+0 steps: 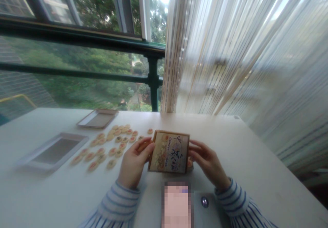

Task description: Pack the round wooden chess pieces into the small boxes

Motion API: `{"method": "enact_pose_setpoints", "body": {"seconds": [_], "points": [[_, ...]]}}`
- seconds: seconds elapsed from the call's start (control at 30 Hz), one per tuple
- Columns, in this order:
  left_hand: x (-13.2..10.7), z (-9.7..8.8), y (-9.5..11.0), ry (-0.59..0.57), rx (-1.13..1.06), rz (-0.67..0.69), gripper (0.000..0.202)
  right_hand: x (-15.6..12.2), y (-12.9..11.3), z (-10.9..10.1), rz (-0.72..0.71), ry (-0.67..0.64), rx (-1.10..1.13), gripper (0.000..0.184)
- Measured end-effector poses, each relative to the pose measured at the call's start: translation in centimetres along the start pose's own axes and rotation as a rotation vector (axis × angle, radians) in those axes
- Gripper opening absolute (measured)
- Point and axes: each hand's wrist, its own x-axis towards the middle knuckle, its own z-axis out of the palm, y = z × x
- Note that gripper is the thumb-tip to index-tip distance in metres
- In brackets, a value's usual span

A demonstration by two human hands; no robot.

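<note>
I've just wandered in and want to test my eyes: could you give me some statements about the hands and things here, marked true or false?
1. The left hand and right hand hold the Chinese chess box between them. True.
2. Xiangqi pieces lie on the white table. True.
3. Those pieces form one straight row. False: they are scattered.
4. A white-rimmed tray and a brown-rimmed tray lie left of the box. True.
5. Both sleeves are solid black. False: they are pale with blue stripes.
6. The string curtain hangs at the view's left. False: it hangs at the right.
</note>
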Motion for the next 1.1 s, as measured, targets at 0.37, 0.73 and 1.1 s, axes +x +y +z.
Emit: {"method": "enact_pose_setpoints", "body": {"seconds": [0.37,0.73,1.1], "points": [[-0.1,0.4,-0.3,0.026,-0.037,-0.003,0.043,0.1,1.1,0.0,0.046,-0.002,-0.128,0.047],[-0.1,0.5,-0.2,-0.079,0.085,-0.024,0.046,0.2,0.7,-0.6,0.007,0.124,-0.162,0.036],[-0.2,0.7,0.3,-0.013,0.093,0.021,0.056,0.0,0.5,-0.8,-0.039,0.159,-0.207,0.034]]}}
